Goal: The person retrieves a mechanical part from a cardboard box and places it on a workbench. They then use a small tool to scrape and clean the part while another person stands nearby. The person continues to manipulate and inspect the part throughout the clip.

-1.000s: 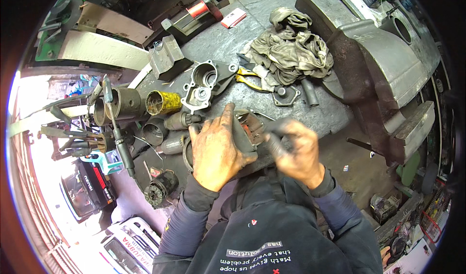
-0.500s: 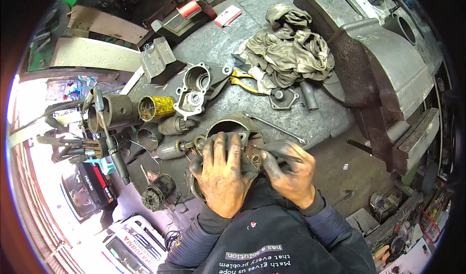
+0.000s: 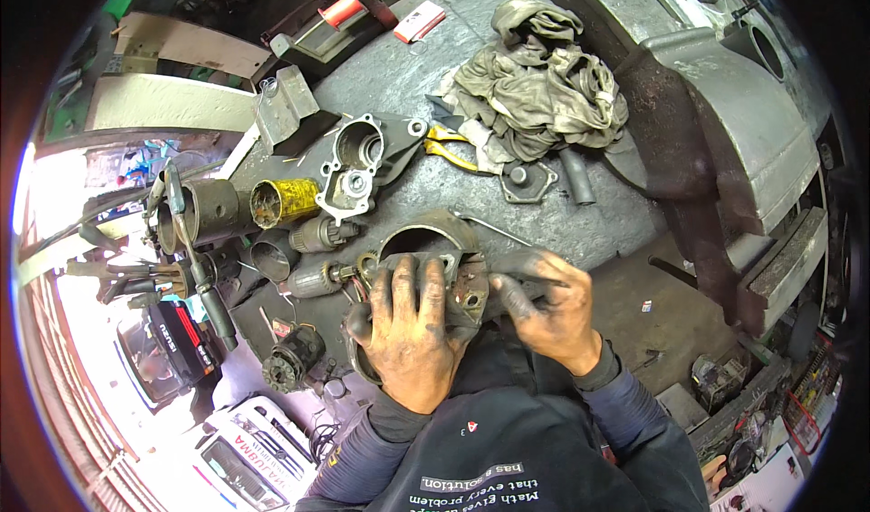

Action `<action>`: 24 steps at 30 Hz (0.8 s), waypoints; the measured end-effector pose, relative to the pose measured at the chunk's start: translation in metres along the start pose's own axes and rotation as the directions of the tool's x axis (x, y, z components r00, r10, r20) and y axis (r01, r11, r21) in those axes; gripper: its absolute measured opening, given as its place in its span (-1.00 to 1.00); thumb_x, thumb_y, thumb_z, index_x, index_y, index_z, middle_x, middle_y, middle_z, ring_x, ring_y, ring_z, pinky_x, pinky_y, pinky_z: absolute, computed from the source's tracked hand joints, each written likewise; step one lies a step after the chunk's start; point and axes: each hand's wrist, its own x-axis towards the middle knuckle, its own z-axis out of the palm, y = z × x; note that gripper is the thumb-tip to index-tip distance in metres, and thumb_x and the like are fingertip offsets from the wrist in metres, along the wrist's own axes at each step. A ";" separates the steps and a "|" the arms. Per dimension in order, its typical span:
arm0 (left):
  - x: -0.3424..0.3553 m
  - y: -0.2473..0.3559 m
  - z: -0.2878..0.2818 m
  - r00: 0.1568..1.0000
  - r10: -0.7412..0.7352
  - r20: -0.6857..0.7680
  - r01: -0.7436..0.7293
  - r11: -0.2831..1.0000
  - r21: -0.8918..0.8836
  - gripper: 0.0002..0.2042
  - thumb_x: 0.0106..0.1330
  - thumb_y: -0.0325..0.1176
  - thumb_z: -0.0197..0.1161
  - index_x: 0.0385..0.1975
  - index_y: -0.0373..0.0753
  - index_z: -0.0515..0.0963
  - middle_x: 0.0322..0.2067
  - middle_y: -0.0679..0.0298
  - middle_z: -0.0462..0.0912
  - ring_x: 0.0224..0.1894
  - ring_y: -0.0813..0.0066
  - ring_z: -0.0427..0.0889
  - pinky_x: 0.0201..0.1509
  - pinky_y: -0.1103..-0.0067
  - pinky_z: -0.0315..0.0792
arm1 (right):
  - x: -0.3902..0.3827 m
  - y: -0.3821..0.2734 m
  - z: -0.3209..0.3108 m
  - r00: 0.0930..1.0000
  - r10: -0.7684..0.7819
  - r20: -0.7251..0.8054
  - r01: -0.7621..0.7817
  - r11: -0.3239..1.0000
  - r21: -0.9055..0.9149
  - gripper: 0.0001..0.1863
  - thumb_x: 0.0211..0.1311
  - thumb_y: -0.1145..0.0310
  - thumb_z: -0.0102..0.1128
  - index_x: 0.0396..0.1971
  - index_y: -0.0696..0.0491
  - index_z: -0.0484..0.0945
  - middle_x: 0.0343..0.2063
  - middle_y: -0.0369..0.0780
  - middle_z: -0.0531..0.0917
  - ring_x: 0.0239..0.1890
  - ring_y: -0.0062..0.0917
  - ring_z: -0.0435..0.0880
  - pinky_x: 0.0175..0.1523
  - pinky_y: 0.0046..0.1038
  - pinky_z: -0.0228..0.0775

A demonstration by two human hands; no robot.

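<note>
A greasy ring-shaped metal starter-motor housing (image 3: 453, 227) sits at the bench's near edge, close against my body. My left hand (image 3: 412, 331) grips it, fingers laid over its near side and thumb at the left. A rusty flat face with a hole (image 3: 470, 290) shows right of those fingers. Just right of that face is my right hand (image 3: 553, 313), its blackened thumb and fingers curled together in a pinch. What lies between them cannot be made out. Beyond it a long metal wrench (image 3: 494, 228) lies on the bench, partly covered by the right fingers.
Left of the housing lie armatures (image 3: 315, 281), a yellow cylinder (image 3: 285, 202) and a cast end housing (image 3: 353, 172). Farther off are yellow-handled pliers (image 3: 450, 149), a heap of grey rags (image 3: 544, 86) and a flanged cap (image 3: 528, 183). A large metal casing (image 3: 743, 122) stands at right.
My right hand has shifted slightly right and down, away from the rusty face. The left hand keeps its hold on the housing. The view has moved a little.
</note>
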 end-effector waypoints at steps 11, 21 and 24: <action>-0.004 0.003 0.003 1.000 -0.019 -0.015 0.020 0.999 0.045 -0.25 -0.04 -0.06 0.55 0.26 -0.04 0.55 0.27 0.16 0.55 0.32 0.05 0.48 0.34 0.08 0.19 | 0.002 0.004 -0.003 0.996 0.084 0.010 -0.085 0.993 0.085 -0.87 0.14 0.61 0.42 -0.29 0.17 0.72 -0.34 -0.12 0.78 -0.31 -0.29 0.78 -0.17 -0.36 0.60; -0.004 0.004 0.001 1.000 -0.008 -0.003 0.008 1.000 0.021 -0.07 -0.25 -0.18 0.67 0.32 -0.11 0.47 0.26 0.07 0.50 0.29 -0.13 0.43 0.36 0.09 0.30 | 0.001 0.005 -0.006 0.977 0.211 -0.016 -0.209 0.975 0.075 -0.86 0.13 0.60 0.43 -0.29 0.16 0.71 -0.34 -0.12 0.78 -0.31 -0.26 0.80 -0.15 -0.35 0.61; -0.003 0.004 0.001 1.000 -0.007 -0.003 0.007 1.000 0.030 -0.09 -0.21 -0.13 0.66 0.32 -0.10 0.48 0.26 0.08 0.51 0.29 -0.12 0.42 0.37 0.10 0.28 | 0.003 0.006 -0.006 0.985 0.167 0.038 -0.171 0.979 0.113 -0.85 0.12 0.61 0.43 -0.28 0.16 0.71 -0.35 -0.12 0.78 -0.32 -0.27 0.80 -0.17 -0.35 0.60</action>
